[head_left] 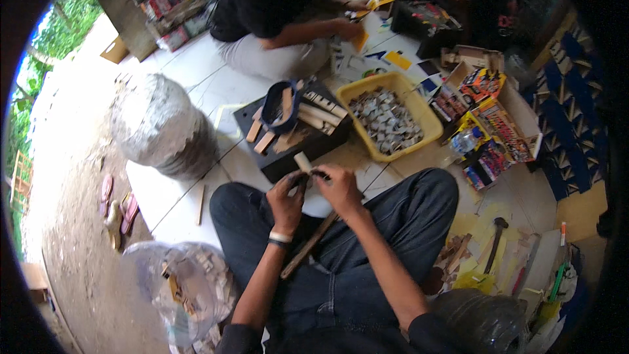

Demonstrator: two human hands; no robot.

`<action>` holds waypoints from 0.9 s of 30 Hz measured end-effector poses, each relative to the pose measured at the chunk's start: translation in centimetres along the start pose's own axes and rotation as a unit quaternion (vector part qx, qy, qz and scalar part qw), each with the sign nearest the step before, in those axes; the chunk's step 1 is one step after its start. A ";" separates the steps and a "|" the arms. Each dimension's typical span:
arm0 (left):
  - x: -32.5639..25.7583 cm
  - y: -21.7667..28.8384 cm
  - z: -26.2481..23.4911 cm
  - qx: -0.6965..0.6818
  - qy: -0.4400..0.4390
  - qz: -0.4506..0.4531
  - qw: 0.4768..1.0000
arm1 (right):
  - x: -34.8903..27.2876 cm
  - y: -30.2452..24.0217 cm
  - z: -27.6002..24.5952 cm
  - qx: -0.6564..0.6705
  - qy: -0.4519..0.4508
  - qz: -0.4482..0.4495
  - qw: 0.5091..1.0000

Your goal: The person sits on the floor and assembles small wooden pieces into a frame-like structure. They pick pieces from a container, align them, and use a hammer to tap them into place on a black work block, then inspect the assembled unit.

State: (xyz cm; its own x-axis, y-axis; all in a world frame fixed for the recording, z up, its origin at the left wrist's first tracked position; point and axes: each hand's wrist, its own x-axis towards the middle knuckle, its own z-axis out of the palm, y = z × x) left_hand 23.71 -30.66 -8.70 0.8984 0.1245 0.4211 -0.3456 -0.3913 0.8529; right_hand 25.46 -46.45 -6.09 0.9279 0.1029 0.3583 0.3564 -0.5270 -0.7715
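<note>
Noted pale wooden strip [303, 162] between left grip [286, 195] and right grip [337, 187], seen against the near side of the black bench [321, 143]. Read long axis as roughly 11 to 5 o'clock: far end free toward 11, near end in among the fingertips. Placed at 1 o'clock from left grip, at 10 from right grip; nearer of the two too close to call. Logged right grip as nearly closed, pinching the near end. Logged left grip as curled in beside the same end; pinching or merely steadying, cannot tell, owing to dark patches over the fingertips. Traced longer wooden stick [309, 248] over the lap [354, 255], at 6 o'clock, axis about 1 to 7. Found farther off: dark-blue bowl [266, 118] on the bench at 11, yellow tub [429, 128] at 2.
</note>
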 end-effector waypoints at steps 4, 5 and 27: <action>0.1 0.3 0.1 0.017 0.003 0.009 1.000 | 0.0 0.3 -0.1 -0.027 -0.020 -0.009 0.999; 0.1 0.4 0.1 0.013 0.006 0.015 1.000 | 0.0 0.3 -0.2 -0.011 -0.019 -0.001 1.000; -0.4 0.6 0.8 0.071 0.062 0.042 0.995 | -1.1 0.8 1.4 -0.044 0.041 -0.064 0.996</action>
State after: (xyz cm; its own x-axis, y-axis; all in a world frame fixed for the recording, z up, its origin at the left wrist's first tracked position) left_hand 23.34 -31.72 -8.64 0.8248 0.1929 0.5316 -0.3688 -0.5292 0.7642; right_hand 24.88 -45.83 -7.82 0.8618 0.1073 0.4958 0.4576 -0.5861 -0.6686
